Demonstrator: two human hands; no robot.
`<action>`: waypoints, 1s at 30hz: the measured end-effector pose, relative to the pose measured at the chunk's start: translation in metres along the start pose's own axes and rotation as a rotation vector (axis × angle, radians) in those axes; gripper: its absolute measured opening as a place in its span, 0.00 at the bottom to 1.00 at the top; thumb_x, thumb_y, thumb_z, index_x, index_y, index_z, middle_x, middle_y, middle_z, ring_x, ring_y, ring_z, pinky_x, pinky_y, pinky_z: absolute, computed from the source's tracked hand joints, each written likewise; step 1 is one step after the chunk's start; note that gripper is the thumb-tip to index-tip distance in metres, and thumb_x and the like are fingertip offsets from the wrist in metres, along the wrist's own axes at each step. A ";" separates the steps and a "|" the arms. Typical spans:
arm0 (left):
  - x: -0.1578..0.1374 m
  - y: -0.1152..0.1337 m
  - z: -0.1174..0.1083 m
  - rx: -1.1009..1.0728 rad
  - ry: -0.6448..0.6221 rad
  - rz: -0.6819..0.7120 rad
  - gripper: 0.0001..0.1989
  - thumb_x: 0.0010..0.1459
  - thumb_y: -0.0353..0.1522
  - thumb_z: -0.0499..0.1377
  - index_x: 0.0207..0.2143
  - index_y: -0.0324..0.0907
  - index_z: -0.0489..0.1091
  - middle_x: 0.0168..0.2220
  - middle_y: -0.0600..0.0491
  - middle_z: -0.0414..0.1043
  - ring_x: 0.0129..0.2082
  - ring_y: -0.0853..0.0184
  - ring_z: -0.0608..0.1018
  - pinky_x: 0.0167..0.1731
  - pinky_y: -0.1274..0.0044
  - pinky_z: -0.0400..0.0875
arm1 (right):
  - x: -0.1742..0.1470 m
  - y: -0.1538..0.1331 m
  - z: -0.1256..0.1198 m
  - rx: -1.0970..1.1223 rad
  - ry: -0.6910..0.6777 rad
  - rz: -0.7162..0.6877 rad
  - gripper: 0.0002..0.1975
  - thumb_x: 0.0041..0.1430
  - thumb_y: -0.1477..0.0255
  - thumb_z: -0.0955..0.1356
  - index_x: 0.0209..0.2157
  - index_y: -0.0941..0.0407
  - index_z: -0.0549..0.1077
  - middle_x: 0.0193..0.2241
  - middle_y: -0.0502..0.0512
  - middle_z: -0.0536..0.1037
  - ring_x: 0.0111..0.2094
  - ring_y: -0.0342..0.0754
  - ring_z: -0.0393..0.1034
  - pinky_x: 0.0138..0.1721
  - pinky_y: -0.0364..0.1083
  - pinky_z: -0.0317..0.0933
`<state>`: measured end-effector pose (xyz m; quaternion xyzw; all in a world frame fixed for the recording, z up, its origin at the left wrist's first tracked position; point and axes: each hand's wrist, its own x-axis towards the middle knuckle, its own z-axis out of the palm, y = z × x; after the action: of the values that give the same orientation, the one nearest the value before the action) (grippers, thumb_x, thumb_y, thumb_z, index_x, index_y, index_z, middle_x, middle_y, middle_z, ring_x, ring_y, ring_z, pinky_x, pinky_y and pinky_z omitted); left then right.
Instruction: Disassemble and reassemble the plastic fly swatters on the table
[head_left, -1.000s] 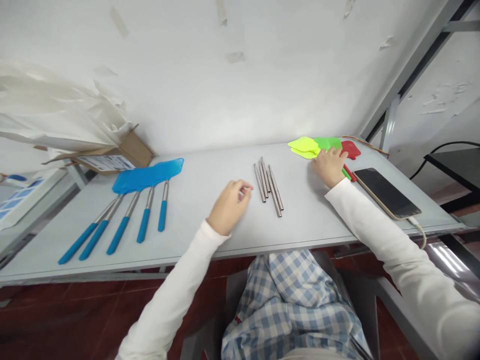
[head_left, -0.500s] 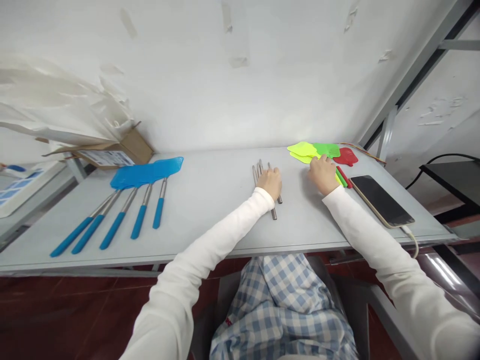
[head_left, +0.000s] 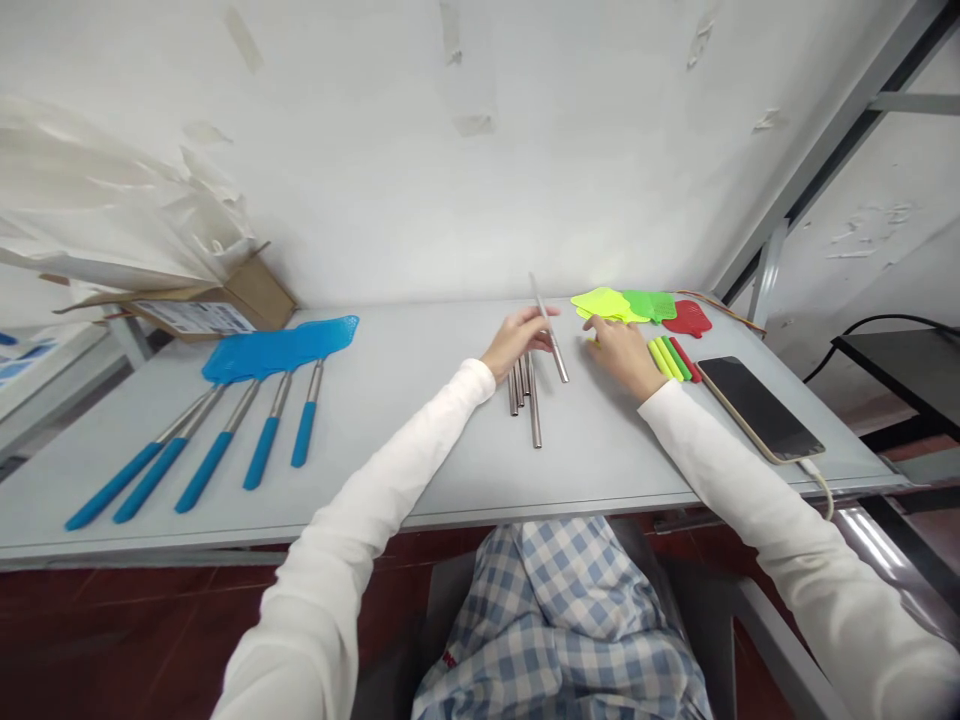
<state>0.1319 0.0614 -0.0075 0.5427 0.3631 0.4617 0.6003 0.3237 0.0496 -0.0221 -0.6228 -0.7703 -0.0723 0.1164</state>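
My left hand [head_left: 517, 338] pinches a thin metal rod [head_left: 559, 355], lifted and slanting up toward the wall. Several more metal rods [head_left: 535, 420] lie on the table beneath that hand. Further right, my right hand [head_left: 624, 352] has its fingers curled down beside the yellow fly swatter heads [head_left: 602, 302]. A small yellow edge shows at its fingertips; what it belongs to is hidden. Behind this hand are a green swatter head [head_left: 651, 305] and a red swatter head [head_left: 688, 318]. Yellow, green and red handle sleeves [head_left: 670, 358] lie beside its wrist.
Several blue fly swatters [head_left: 281, 350] with metal shafts lie on the left of the grey table [head_left: 420, 440]. A cardboard box [head_left: 255, 292] stands behind them. A phone [head_left: 759, 408] with a charging cable [head_left: 821, 485] lies at the right. The white wall [head_left: 375, 180] borders the back.
My left hand has turned and raised one rod off the others. My right hand has moved left, uncovering more of the coloured sleeves. The view has shifted slightly.
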 end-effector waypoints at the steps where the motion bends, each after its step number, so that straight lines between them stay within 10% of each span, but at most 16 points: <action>1: 0.000 -0.002 -0.010 -0.090 0.081 0.082 0.09 0.52 0.27 0.58 0.38 0.39 0.71 0.25 0.58 0.69 0.25 0.73 0.75 0.36 0.75 0.74 | 0.001 -0.002 0.001 0.020 0.020 -0.066 0.16 0.63 0.77 0.60 0.51 0.61 0.69 0.44 0.67 0.78 0.46 0.59 0.70 0.46 0.51 0.53; 10: -0.012 -0.022 -0.058 -0.583 0.512 0.100 0.06 0.47 0.23 0.59 0.29 0.39 0.68 0.26 0.56 0.71 0.31 0.71 0.78 0.49 0.71 0.74 | -0.004 0.007 0.009 -0.102 0.073 -0.148 0.18 0.64 0.62 0.62 0.40 0.62 0.74 0.42 0.69 0.76 0.45 0.62 0.67 0.46 0.53 0.53; 30: -0.014 -0.032 -0.051 -0.328 0.292 0.151 0.09 0.49 0.26 0.64 0.34 0.41 0.70 0.33 0.55 0.75 0.39 0.66 0.81 0.56 0.64 0.70 | 0.000 -0.007 0.015 0.272 0.260 -0.371 0.15 0.69 0.60 0.61 0.41 0.54 0.74 0.35 0.56 0.80 0.37 0.52 0.69 0.42 0.49 0.52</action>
<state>0.0850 0.0646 -0.0473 0.3909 0.3243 0.6319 0.5854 0.3153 0.0517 -0.0359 -0.4349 -0.8527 -0.0676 0.2815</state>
